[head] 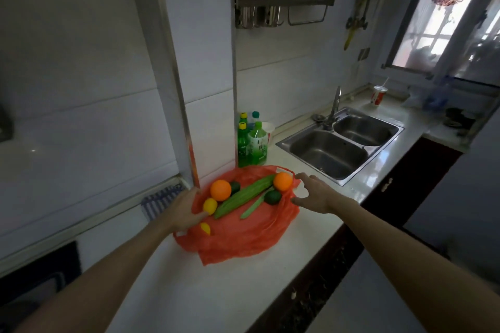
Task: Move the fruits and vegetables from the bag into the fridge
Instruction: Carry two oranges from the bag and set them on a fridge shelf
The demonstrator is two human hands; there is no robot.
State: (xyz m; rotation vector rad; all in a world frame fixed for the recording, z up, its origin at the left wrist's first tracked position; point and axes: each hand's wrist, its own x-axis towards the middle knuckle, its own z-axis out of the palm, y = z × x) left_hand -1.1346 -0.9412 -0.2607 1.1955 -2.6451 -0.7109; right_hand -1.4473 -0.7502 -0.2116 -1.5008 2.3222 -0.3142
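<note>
Nearest on the white counter lies the red bag, opened flat rather than standing, its plastic slack and wrinkled toward the front edge. A small lemon rests at the near left edge of the bag, close to the bare counter; judged the likeliest item to roll off if the film is tugged.

The left hand lies at the bag's left side, fingers spread and touching a second lemon; the grip encloses nothing. The right hand hovers at the bag's right side, its grip spread wide with thumb and fingers apart, just beside the far orange, not holding it.

Mid-bag: a long green gourd, a slim green pod, a near orange and two dark limes, loosely touching.

Risk: lifting one round fruit may set its neighbours rolling. The sink lies beyond on the right; the bottles stand just behind the bag and could be knocked. No fridge is in view.
</note>
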